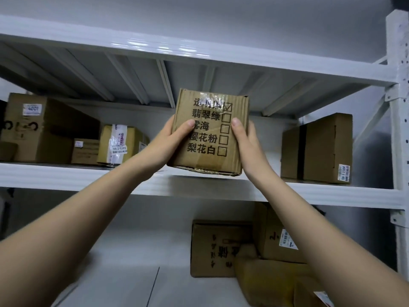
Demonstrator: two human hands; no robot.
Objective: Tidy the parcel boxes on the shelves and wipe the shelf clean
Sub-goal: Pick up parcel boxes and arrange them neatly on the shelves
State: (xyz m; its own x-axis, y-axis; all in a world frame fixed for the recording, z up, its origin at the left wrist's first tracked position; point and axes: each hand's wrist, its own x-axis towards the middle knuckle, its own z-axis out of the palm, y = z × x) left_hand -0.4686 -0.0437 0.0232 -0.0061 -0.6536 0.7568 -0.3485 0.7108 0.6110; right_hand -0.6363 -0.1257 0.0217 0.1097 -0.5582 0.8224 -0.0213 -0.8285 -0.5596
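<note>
A small brown cardboard box (210, 134) printed with black characters and checkboxes is held up in front of the middle shelf (155, 185), just above its front edge. My left hand (172, 138) grips its left side with the thumb on the printed face. My right hand (245, 138) grips its right side, thumb also on the face. The fingers behind the box are hidden.
On the middle shelf, several labelled boxes (66, 134) stand at the left and a tall box (318, 149) at the right. The lower shelf holds more boxes (243, 249) at the right. A white upright post (400, 129) runs along the right edge.
</note>
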